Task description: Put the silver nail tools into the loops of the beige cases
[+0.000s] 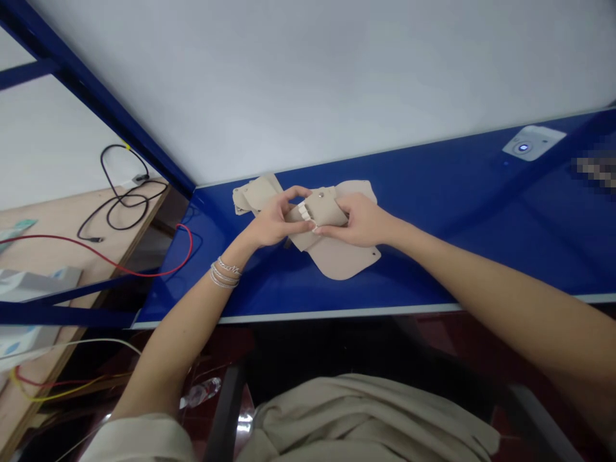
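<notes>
Blue desk: left hand and right hand pinch a folded snap pouch; beneath it, one sheet lies unfolded.

Two hands, one left hand and one right hand, meet at one beige pouch showing one metal snap and several white tabs, too small to count. One white device shares one blue table. Elsewhere: one black cord, one plastic bottle and silvery bracelets, too bunched to number.
</notes>
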Available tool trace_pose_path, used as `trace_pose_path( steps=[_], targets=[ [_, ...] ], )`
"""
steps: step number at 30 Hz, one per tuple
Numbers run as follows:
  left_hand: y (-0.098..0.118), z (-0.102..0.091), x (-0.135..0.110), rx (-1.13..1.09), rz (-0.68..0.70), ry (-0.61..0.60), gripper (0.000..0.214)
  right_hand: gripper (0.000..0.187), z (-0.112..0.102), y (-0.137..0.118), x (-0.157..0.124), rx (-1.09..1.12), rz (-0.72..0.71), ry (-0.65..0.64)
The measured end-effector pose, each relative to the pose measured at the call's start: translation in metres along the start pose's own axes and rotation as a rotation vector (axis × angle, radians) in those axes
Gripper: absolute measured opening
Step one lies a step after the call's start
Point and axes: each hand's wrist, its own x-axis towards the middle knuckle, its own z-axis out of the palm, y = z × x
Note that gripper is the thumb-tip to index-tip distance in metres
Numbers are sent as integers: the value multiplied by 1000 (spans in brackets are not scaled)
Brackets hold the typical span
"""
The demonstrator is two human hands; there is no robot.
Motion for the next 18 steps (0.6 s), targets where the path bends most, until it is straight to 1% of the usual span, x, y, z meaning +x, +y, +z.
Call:
trace_pose_path(
  steps=[8,13,18],
  targets=[
    [-3,-2,-1,9,-43,-29,60,40,-1,-10,-1,45,-24,-9],
    [-2,-3,-1,14,-44,-34,62,42,-1,-11,-2,41,5,-14],
    [-5,-5,-1,23,-41,-31,63,37,0,-10,-1,77,-5,-17]
  ],
)
